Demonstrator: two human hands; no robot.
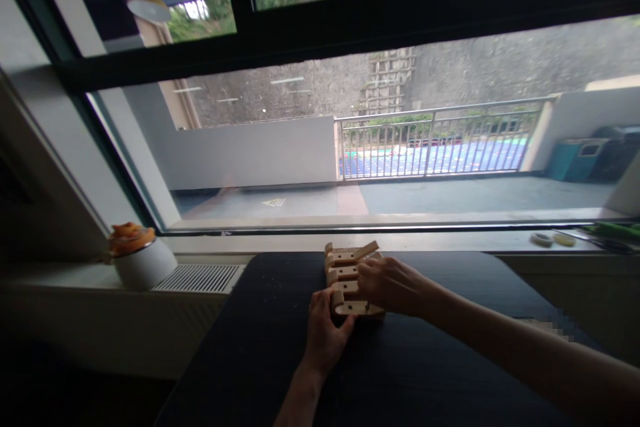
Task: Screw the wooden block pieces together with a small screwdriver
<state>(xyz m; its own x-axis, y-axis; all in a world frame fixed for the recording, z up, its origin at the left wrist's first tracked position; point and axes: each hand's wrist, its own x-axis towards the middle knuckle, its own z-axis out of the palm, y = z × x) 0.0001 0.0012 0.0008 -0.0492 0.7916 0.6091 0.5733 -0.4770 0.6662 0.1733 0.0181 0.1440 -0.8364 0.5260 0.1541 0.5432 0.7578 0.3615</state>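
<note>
A pale wooden slatted frame (351, 307), with dark round holes along its bars and rounded upright ends on the left, lies on the dark table (270, 347). My left hand (325, 333) grips its near left corner, thumb at the front edge and fingers at the side. Over the frame's right side, my right hand (393, 285) is closed, fingertips bent down among the bars. Whatever those fingers pinch is hidden behind the hand. At the far end, one wooden strip (367, 250) sticks up at a slant.
Beyond the table runs a white windowsill (440, 242) below a large window. On the left ledge stands a white pot (143, 263) with something orange on top, beside a vent grille (200, 278). Tape rolls (564, 239) and green items (617, 232) sit at the sill's right end.
</note>
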